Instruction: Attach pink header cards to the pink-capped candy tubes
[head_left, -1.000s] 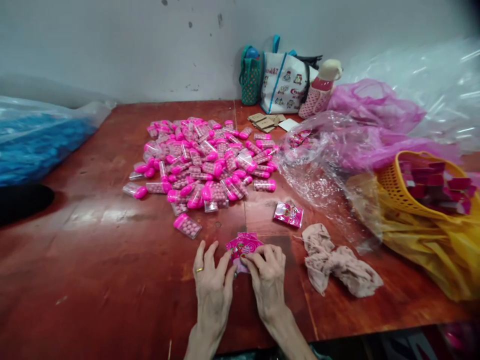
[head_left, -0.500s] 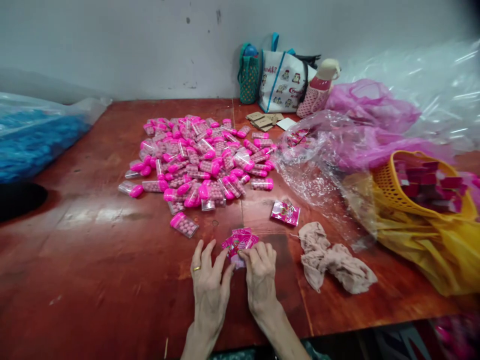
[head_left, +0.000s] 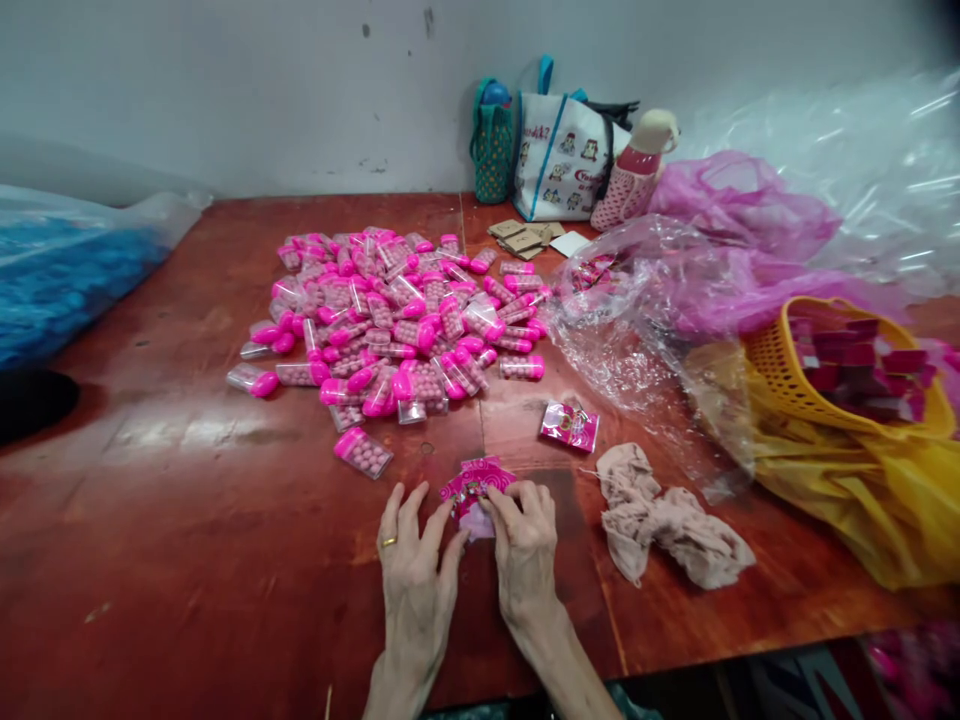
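Note:
A small fan of pink printed labels (head_left: 480, 472) lies on the red-brown table, its pale lilac near end between my hands. My left hand (head_left: 417, 565), with a ring on one finger, rests open at the labels' left side, thumb and forefinger touching their edge. My right hand (head_left: 525, 550) has its fingers curled and pinches the labels from the right; the fingertips partly hide the print. Just beyond my left hand lies a clear tube with a pink cap (head_left: 363, 453), filled with pink beads. A stack of pink printed labels (head_left: 570, 427) sits farther right.
A heap of pink-capped tubes (head_left: 397, 320) spreads behind my hands. To the right are a crumpled beige cloth (head_left: 675, 525), clear plastic film (head_left: 622, 340) and a yellow basket (head_left: 772, 370) of pink pieces. A tote bag (head_left: 559, 160) stands by the wall, a bag of blue items (head_left: 67, 270) at left.
My right fingers have shifted slightly on the labels, and more of the pale lilac part shows. My left hand stays nearly in place. The view has moved a little.

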